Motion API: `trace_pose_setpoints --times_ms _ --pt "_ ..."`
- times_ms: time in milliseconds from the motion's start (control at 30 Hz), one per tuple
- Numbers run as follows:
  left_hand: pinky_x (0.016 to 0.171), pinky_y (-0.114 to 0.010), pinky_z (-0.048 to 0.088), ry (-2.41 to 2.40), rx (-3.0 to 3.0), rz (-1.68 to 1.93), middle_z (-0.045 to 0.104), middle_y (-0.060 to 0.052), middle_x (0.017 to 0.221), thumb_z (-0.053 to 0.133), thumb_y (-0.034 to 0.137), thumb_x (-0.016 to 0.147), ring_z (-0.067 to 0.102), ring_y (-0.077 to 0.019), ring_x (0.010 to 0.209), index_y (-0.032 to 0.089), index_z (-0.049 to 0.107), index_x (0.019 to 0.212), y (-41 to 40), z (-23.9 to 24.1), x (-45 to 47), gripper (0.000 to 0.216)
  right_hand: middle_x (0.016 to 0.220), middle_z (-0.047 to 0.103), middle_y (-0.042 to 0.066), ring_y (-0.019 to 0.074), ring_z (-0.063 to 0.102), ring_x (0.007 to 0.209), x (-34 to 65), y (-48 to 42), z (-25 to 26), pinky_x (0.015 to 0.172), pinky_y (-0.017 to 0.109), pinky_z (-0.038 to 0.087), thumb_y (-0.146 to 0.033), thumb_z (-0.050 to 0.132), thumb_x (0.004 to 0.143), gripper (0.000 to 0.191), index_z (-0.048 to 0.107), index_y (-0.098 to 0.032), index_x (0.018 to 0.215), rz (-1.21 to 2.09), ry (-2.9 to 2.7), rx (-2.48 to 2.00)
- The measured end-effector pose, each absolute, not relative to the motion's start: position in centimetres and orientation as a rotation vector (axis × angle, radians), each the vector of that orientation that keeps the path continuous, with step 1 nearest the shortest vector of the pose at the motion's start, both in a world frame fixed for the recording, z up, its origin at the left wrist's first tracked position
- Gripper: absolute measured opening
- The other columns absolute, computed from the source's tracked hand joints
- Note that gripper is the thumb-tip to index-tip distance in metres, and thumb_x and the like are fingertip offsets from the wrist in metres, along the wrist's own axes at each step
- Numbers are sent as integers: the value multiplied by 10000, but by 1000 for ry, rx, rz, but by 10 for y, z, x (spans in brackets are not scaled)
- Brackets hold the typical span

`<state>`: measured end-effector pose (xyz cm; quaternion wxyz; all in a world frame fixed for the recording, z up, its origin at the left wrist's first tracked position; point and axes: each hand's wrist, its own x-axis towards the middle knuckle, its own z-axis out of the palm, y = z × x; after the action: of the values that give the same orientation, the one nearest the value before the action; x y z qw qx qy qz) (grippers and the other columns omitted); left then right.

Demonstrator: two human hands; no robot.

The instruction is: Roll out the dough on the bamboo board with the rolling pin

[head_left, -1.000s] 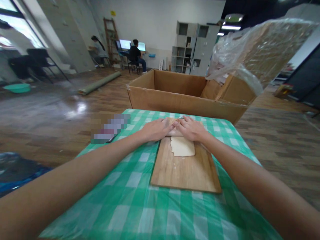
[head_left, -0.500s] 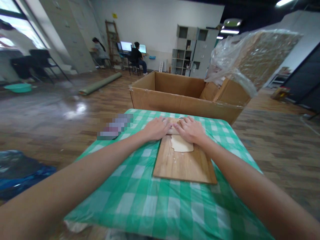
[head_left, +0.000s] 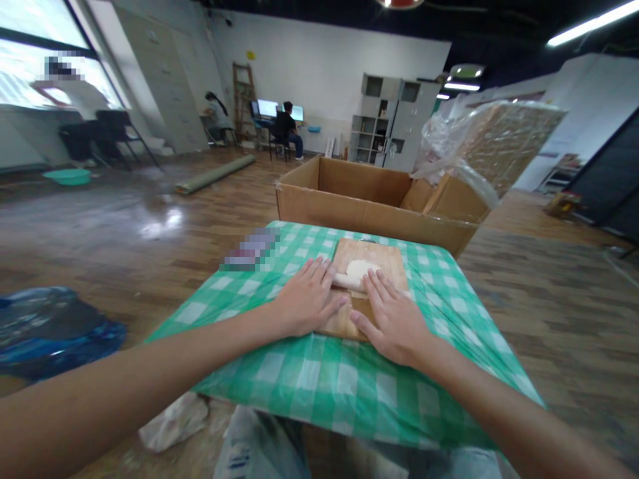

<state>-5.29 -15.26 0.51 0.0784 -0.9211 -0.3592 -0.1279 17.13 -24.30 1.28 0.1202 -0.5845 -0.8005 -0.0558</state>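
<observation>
A wooden cutting board (head_left: 382, 256) lies on a table covered with a green-and-white checked cloth (head_left: 319, 372). On the board is a pale sheet of dough (head_left: 360, 268) with a light rolling pin (head_left: 346, 281) lying across its near end. My left hand (head_left: 307, 299) rests flat, fingers stretched out, on the pin's left part. My right hand (head_left: 392, 319) lies flat over the pin's right part and the board's near edge. Both palms press down with fingers spread.
A large open cardboard box (head_left: 374, 203) stands just beyond the table, with a plastic-wrapped bundle (head_left: 494, 143) at its right. A blurred object (head_left: 249, 249) lies at the table's left edge. Two people sit at monitors (head_left: 282, 126) far back. A blue bag (head_left: 50, 332) lies on the floor at left.
Both hands have drawn back toward me with the rolling pin, from the board's far end to its near part. The dough now shows beyond the pin. The camera view has tilted up.
</observation>
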Motion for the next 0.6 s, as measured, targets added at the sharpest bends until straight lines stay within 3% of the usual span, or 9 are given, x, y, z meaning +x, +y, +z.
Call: trace_pose_setpoints --times_ms 133,233,400,467,600 --pt "1296 -496 158 -1087 -2765 -372 475 -210 1608 219 630 1065 352 -345 1554 52 438 1562 -144 9 -48 793 1677 318 236 338 243 1593 183 -217 12 1300 493 220 -688 168 1053 928 359 35 1603 -124 -2328 -1736" --pt "1286 -498 184 -1119 -2757 -371 501 -200 1590 204 650 1058 397 -344 1525 76 486 1533 -116 8 -34 797 1650 398 216 331 314 1570 195 -179 13 1270 508 279 -638 115 1073 862 422 -19 1588 -60 -2314 -1784" --pt "1134 -513 405 -1286 -2782 -297 571 -191 1522 115 586 1080 545 -359 1392 131 542 1475 -63 4 -11 739 1575 549 91 296 379 1536 216 -118 16 1282 508 206 -401 112 1116 626 540 -209 1530 -175 -2568 -1653" --pt "1054 -492 466 -1332 -2805 -261 600 -181 1482 96 600 1079 599 -349 1317 161 529 1480 -42 2 -5 735 1568 551 104 327 372 1530 223 -94 14 1276 539 192 -395 158 1116 591 525 -208 1540 -228 -2565 -1641" --pt "1082 -467 446 -1290 -2851 -174 606 -135 1472 155 589 1087 543 -328 1361 219 565 1427 -5 4 5 649 1557 557 125 375 433 1468 234 -54 6 1229 607 235 -361 234 1109 555 425 -205 1606 -175 -2602 -1656"
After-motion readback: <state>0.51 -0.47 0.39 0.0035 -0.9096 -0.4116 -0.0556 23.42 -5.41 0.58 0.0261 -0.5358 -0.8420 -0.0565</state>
